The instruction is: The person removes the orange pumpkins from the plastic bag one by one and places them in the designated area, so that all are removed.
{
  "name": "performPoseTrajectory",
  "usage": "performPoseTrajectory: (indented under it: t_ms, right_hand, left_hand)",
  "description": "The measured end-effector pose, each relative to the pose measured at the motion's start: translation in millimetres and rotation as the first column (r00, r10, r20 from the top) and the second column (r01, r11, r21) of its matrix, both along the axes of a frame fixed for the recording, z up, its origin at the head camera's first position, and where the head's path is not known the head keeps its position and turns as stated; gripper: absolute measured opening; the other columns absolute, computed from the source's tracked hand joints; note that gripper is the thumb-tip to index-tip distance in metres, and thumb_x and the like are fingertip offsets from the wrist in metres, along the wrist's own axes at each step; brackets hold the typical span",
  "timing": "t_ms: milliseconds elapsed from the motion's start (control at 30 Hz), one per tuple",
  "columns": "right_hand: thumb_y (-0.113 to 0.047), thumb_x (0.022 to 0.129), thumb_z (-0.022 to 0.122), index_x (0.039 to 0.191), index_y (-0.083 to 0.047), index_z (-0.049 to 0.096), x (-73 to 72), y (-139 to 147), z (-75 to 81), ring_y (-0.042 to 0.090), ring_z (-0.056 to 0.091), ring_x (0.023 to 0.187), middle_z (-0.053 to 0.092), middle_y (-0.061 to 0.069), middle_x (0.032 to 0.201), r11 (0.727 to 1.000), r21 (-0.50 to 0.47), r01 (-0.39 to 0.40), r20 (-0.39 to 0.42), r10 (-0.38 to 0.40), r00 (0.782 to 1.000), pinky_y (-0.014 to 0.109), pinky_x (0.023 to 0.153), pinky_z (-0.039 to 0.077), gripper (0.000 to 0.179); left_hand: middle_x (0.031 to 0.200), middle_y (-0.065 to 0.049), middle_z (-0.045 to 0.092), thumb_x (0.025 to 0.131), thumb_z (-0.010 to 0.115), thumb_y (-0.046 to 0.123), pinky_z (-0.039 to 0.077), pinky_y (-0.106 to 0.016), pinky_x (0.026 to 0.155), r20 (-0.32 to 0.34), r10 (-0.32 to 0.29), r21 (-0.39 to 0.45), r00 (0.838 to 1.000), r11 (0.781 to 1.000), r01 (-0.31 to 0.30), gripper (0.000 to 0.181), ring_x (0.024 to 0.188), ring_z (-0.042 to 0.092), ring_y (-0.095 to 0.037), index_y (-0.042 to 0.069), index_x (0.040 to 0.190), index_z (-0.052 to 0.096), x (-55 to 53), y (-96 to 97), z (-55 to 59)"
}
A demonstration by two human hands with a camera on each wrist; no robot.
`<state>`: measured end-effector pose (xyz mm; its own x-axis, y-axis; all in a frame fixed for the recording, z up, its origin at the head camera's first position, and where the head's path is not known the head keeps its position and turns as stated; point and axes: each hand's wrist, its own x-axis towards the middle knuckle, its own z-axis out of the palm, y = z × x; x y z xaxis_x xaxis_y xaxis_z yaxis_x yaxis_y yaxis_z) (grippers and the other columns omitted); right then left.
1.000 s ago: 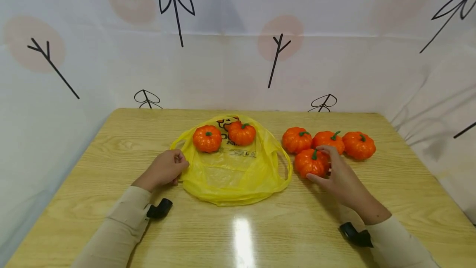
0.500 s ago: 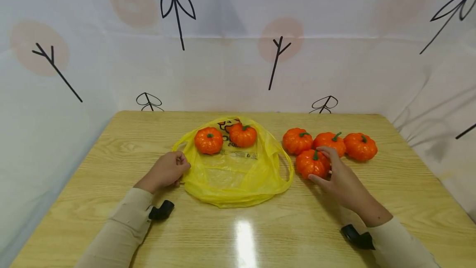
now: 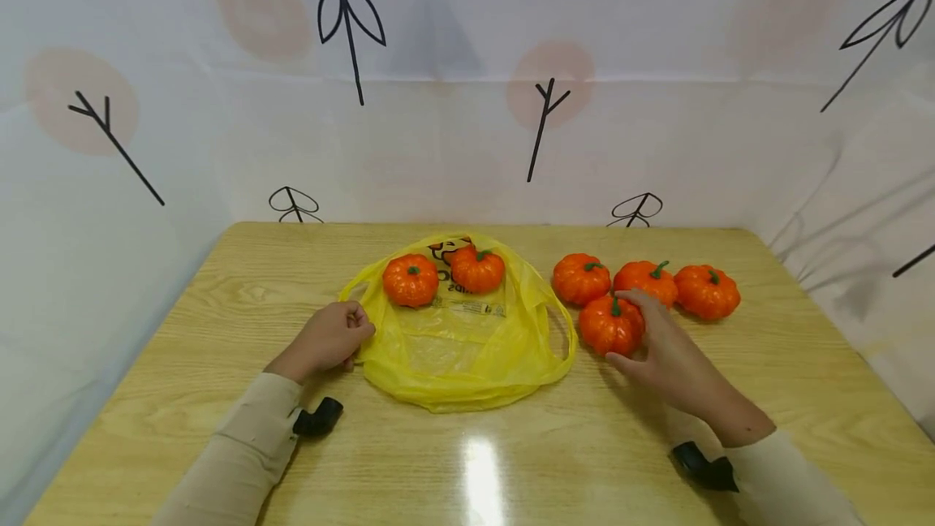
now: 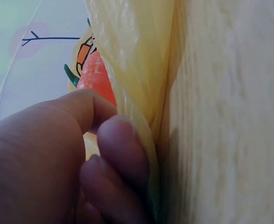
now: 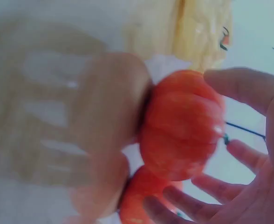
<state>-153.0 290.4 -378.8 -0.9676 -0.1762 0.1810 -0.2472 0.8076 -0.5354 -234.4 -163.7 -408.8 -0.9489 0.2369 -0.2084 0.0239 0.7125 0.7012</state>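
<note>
front pumpkin [image 3: 610,328] within the spread right hand [image 3: 668,360]

Fine print [image 3: 478,308] on the yellow plastic bag [image 3: 453,364] is too tiny for me to read.
In my head view, an orange pumpkin [image 3: 478,270] covers part of the bag's cartoon [image 3: 441,251], and both sleeves [image 3: 230,449] leave the bottom edge. My left-wrist feed blurs the fingers [image 4: 120,144] of the left hand [image 4: 58,144], and bag film hides part of a pumpkin [image 4: 97,77]; on the right-wrist feed, the lower pumpkin [image 5: 140,187] is cut off below.
</note>
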Motion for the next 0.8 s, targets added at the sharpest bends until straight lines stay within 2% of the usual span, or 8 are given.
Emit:
performPoseTrajectory:
  t_ms: [167, 233, 333, 467, 600, 667, 800]
  right_hand:
    - [-0.021, 0.088, 0.076, 0.145, -0.003, 0.038, 4.3, -2.4, 11.8, 0.052, 0.030, 0.140, 0.031, 0.028, 0.153, 0.999, 0.015, 0.039, -0.011, -0.039, 0.999, 0.076, 0.100, 0.033, 0.071]
    - [-0.020, 0.090, 0.074, 0.143, -0.004, 0.043, 4.7, -7.0, 16.8, 0.052, 0.028, 0.141, 0.030, 0.028, 0.153, 0.998, -0.006, 0.059, -0.052, -0.059, 0.997, 0.077, 0.098, 0.033, 0.063]
    - [-0.015, 0.090, 0.073, 0.136, -0.004, 0.051, 2.2, -17.9, 21.4, 0.050, 0.030, 0.141, 0.034, 0.027, 0.152, 0.997, -0.043, 0.066, -0.154, -0.072, 0.985, 0.076, 0.097, 0.035, 0.053]
    - [-0.008, 0.089, 0.072, 0.130, -0.004, 0.056, -1.6, -35.3, 24.2, 0.047, 0.041, 0.135, 0.041, 0.024, 0.149, 0.994, -0.099, 0.038, -0.255, -0.063, 0.965, 0.071, 0.097, 0.041, 0.044]
    - [-0.004, 0.089, 0.070, 0.127, -0.002, 0.059, -6.3, -50.9, 25.3, 0.045, 0.047, 0.130, 0.048, 0.022, 0.144, 0.989, -0.145, -0.007, -0.322, -0.040, 0.946, 0.066, 0.097, 0.044, 0.039]
    - [-0.003, 0.089, 0.070, 0.126, -0.001, 0.059, -9.3, -57.7, 26.8, 0.043, 0.048, 0.129, 0.050, 0.022, 0.142, 0.988, -0.155, -0.023, -0.344, -0.032, 0.938, 0.065, 0.098, 0.045, 0.039]
    - [-0.004, 0.089, 0.069, 0.126, 0.000, 0.058, -13.7, -70.9, 31.8, 0.040, 0.048, 0.130, 0.052, 0.020, 0.140, 0.984, -0.173, -0.047, -0.341, -0.015, 0.940, 0.064, 0.100, 0.044, 0.039]
  left_hand:
    - [0.058, -0.002, 0.051, 0.096, 0.058, 0.022, 0.050, -0.032, 0.053, 0.003, -0.001, 0.004, 1.000, 1.000, 0.001, 0.016, 0.045, 0.056, -0.018, 0.008, 0.088, 0.058, 0.9, 0.4, -0.2]
    - [0.058, -0.002, 0.051, 0.096, 0.058, 0.022, 0.051, -0.032, 0.053, 0.006, 0.004, 0.003, 1.000, 1.000, -0.004, 0.016, 0.046, 0.056, -0.018, 0.008, 0.088, 0.058, 0.0, 0.2, -0.7]
    - [0.059, -0.002, 0.052, 0.096, 0.057, 0.022, 0.051, -0.032, 0.054, 0.008, 0.006, -0.004, 1.000, 1.000, -0.006, 0.015, 0.046, 0.057, -0.018, 0.008, 0.089, 0.058, -1.8, -0.8, -1.5]
    - [0.059, -0.002, 0.053, 0.095, 0.057, 0.023, 0.050, -0.031, 0.053, 0.021, 0.012, -0.013, 1.000, 1.000, -0.012, 0.015, 0.046, 0.057, -0.018, 0.009, 0.090, 0.058, -2.4, -1.9, -1.9]
    - [0.060, -0.003, 0.054, 0.095, 0.057, 0.021, 0.050, -0.031, 0.052, 0.026, 0.013, -0.004, 1.000, 1.000, -0.013, 0.013, 0.046, 0.056, -0.018, 0.009, 0.091, 0.058, -1.5, -2.4, -3.5]
    - [0.060, -0.003, 0.054, 0.095, 0.057, 0.021, 0.051, -0.032, 0.052, 0.020, 0.009, 0.001, 1.000, 1.000, -0.009, 0.013, 0.045, 0.056, -0.018, 0.008, 0.091, 0.059, -1.4, -2.2, -4.2]
    - [0.060, -0.003, 0.054, 0.095, 0.058, 0.021, 0.051, -0.032, 0.052, 0.008, 0.004, 0.004, 1.000, 1.000, -0.004, 0.014, 0.045, 0.056, -0.018, 0.009, 0.090, 0.058, -1.8, -1.7, -5.0]
